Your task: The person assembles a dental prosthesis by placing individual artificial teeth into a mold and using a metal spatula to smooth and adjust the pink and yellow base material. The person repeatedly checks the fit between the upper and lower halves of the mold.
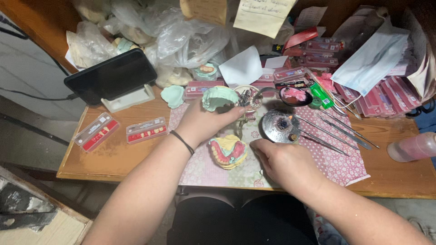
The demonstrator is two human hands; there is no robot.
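Note:
My left hand [204, 121] reaches forward over the patterned cloth [338, 161], with a pale green plaster dental cast [219, 96] at its fingertips; whether it grips the cast is hard to tell. My right hand [282, 162] rests knuckles-up on the cloth, fingers curled, just right of a yellow dental model with pink wax gums and teeth [228, 152]. What the right fingers hold is hidden. A round metal dish [278, 124] sits just beyond the right hand.
Metal dental tools [338, 129] lie on the cloth at right. Two tooth strips [146, 130] lie at left, near a tablet [111, 75] on a stand. Plastic bags, red tooth cards, a face mask [372, 56] and a pink bottle [411, 147] crowd the wooden table [113, 159].

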